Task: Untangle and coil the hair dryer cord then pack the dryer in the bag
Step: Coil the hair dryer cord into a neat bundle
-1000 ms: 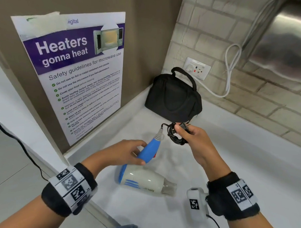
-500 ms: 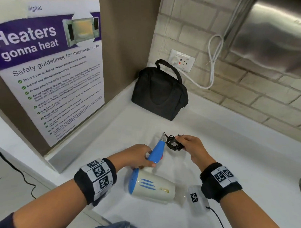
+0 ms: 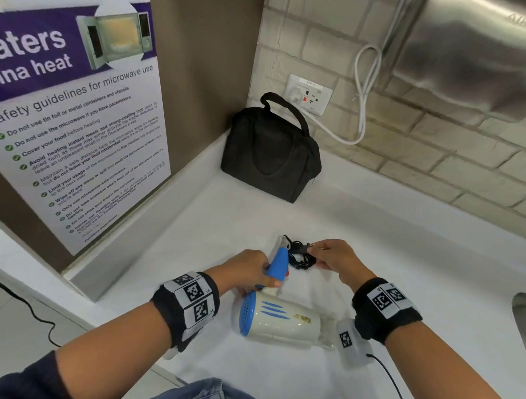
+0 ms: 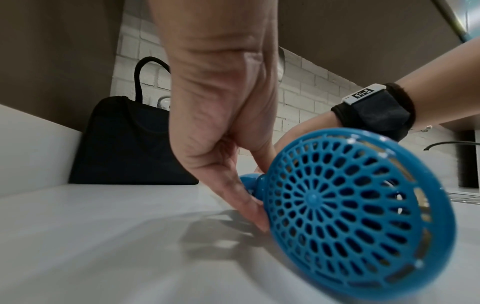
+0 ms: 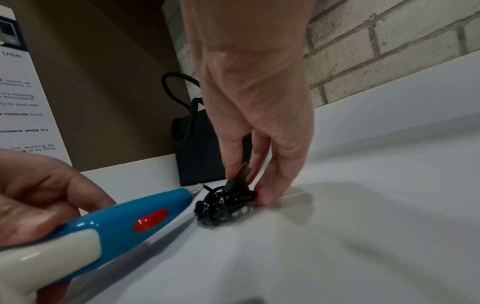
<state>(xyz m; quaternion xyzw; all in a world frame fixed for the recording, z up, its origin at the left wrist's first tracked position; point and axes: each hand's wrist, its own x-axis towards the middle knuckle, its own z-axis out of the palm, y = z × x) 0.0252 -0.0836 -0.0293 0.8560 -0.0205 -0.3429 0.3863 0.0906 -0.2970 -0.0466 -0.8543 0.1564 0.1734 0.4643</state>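
Note:
A cream and blue hair dryer (image 3: 281, 322) lies on the white counter (image 3: 417, 264), its blue rear grille (image 4: 355, 207) facing left. My left hand (image 3: 253, 270) grips its blue handle (image 3: 279, 264) (image 5: 135, 224). The black cord (image 3: 301, 257) is bunched in a small coil (image 5: 223, 207) at the handle's tip, resting on the counter. My right hand (image 3: 331, 255) (image 5: 257, 144) pinches the coil and its plug (image 5: 239, 176). A black bag (image 3: 270, 155) with a looped strap stands shut in the far corner, behind both hands.
A microwave safety poster (image 3: 74, 112) hangs on the brown wall at left. A white socket (image 3: 308, 95) and a white cable (image 3: 364, 92) sit on the brick wall behind the bag. A steel hand dryer (image 3: 475, 48) hangs top right. A sink edge (image 3: 523, 322) shows far right.
Both hands have come down with the dryer and the coiled cord, which now rest on the counter. The view has tilted lower and shifted right.

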